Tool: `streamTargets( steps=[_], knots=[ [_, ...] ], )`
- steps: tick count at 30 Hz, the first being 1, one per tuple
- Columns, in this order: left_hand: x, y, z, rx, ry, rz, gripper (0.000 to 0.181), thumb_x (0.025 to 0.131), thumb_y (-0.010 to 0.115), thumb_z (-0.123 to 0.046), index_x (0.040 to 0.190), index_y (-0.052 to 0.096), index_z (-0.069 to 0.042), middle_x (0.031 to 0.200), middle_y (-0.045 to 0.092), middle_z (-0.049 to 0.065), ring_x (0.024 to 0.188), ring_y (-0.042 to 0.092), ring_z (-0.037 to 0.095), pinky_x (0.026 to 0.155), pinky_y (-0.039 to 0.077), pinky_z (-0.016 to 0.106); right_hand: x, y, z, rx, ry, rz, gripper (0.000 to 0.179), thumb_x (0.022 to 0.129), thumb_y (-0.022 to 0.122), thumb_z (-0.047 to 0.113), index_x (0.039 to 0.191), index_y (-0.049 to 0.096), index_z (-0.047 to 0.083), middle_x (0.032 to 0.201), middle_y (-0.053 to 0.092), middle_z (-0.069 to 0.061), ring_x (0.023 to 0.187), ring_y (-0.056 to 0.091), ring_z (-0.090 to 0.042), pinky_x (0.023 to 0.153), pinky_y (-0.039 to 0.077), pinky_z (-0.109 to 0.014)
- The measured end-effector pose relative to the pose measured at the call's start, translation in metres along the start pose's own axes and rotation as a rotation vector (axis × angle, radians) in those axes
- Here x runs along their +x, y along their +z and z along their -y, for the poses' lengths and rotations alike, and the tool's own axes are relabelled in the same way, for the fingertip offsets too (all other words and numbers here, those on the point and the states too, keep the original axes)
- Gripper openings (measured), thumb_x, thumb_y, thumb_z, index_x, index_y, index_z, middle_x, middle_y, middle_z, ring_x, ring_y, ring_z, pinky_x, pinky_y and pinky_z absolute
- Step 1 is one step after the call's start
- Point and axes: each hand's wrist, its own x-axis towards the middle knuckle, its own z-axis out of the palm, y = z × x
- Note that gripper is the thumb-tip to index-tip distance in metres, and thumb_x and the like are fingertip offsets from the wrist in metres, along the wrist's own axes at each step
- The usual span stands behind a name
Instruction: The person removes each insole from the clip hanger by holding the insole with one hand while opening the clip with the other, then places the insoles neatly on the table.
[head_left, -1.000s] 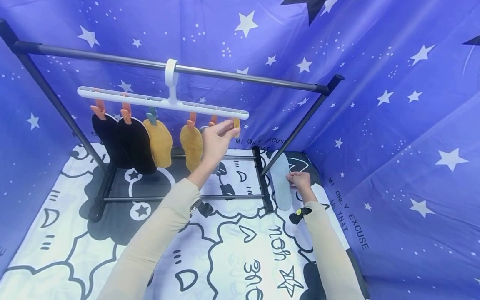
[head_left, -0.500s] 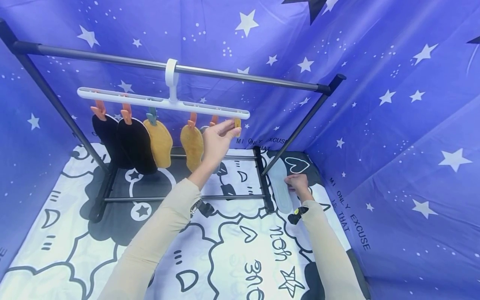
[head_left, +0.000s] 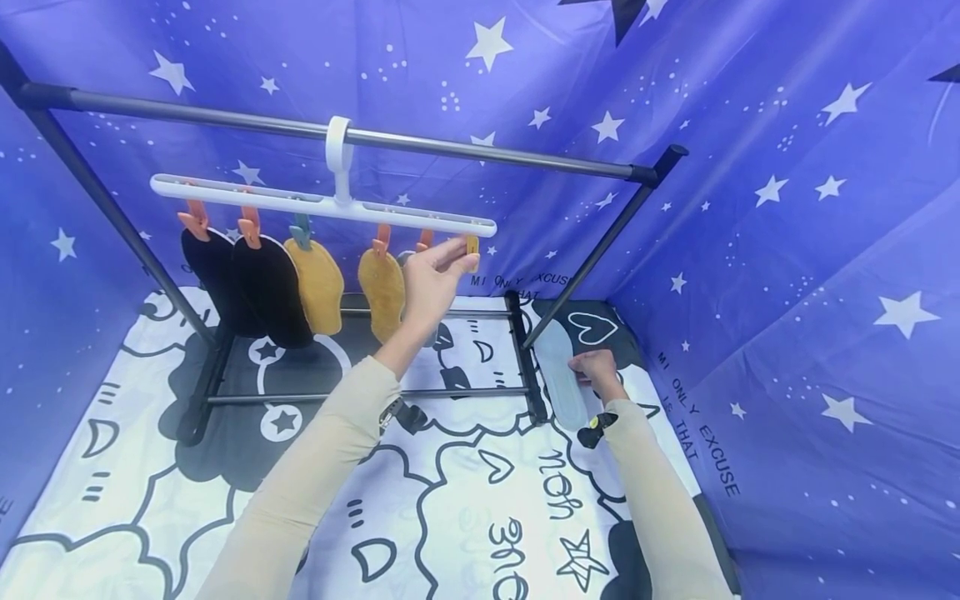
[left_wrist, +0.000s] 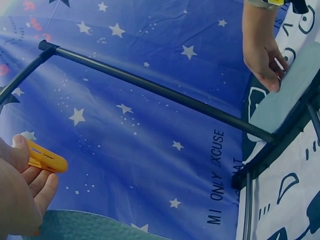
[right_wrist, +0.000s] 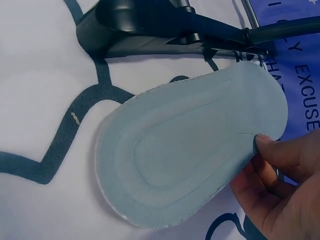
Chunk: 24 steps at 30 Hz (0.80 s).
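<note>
My left hand (head_left: 431,287) pinches a yellow clothes peg (left_wrist: 47,159) at the right end of a white hanger (head_left: 420,218). With thumb and fingers, my right hand (head_left: 597,371) holds the edge of a pale grey-blue insole (right_wrist: 175,145), low by the rack's right foot. Pegged along the hanger are a black insole (head_left: 270,292) beside another black one, a mustard insole (head_left: 318,287) on a green peg (head_left: 302,232), and a second mustard insole (head_left: 381,292). Another greyish insole (left_wrist: 95,225) hangs mostly behind my left hand.
A dark metal rack (head_left: 480,148) carries the hanger on its top bar; its slanted right post (head_left: 600,242) stands between my hands. Black-and-white printed cloth (head_left: 420,533) covers the surface. Blue star-print curtain (head_left: 787,250) encloses the back and sides.
My right hand has shifted slightly left, and the insole it holds has come a little toward me. My left hand keeps its place on the yellow peg.
</note>
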Motion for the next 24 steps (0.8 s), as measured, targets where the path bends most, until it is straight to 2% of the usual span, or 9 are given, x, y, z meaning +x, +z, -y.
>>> streamTargets(
  steps=[6, 10, 20, 24],
  knots=[
    [-0.001, 0.000, -0.001, 0.008, -0.001, -0.001, 0.035, 0.089, 0.078, -0.009, 0.122, 0.071, 0.000, 0.119, 0.073, 0.019, 0.108, 0.074, 0.029, 0.091, 0.060, 0.027, -0.005, -0.005, -0.004, 0.008, 0.021, 0.032, 0.014, 0.083, 0.070, -0.005, 0.095, 0.074, -0.011, 0.063, 0.066, 0.000, 0.062, 0.064, -0.014, 0.063, 0.062, -0.032],
    [-0.001, 0.000, -0.001, 0.016, -0.006, -0.002, 0.035, 0.089, 0.078, -0.009, 0.123, 0.071, 0.000, 0.119, 0.073, 0.019, 0.108, 0.074, 0.029, 0.092, 0.060, 0.026, -0.008, -0.008, -0.006, -0.024, 0.047, 0.055, 0.009, 0.080, 0.069, -0.004, 0.088, 0.072, -0.008, 0.062, 0.064, -0.001, 0.060, 0.062, -0.015, 0.059, 0.059, -0.030],
    [-0.002, 0.001, -0.002, 0.000, -0.018, -0.001, 0.036, 0.089, 0.078, -0.008, 0.123, 0.071, 0.001, 0.120, 0.073, 0.019, 0.109, 0.074, 0.029, 0.092, 0.060, 0.025, -0.015, -0.016, -0.013, -0.132, 0.101, 0.155, 0.013, 0.083, 0.070, -0.001, 0.094, 0.070, -0.007, 0.071, 0.067, -0.004, 0.067, 0.063, -0.017, 0.064, 0.056, -0.030],
    [-0.002, 0.002, -0.003, 0.006, -0.020, 0.000, 0.036, 0.089, 0.078, -0.008, 0.123, 0.071, 0.001, 0.120, 0.073, 0.019, 0.110, 0.074, 0.029, 0.092, 0.060, 0.025, -0.018, -0.018, -0.015, -0.149, 0.113, 0.171, 0.017, 0.085, 0.071, 0.000, 0.100, 0.071, -0.008, 0.073, 0.069, -0.005, 0.069, 0.065, -0.018, 0.066, 0.058, -0.032]
  ],
)
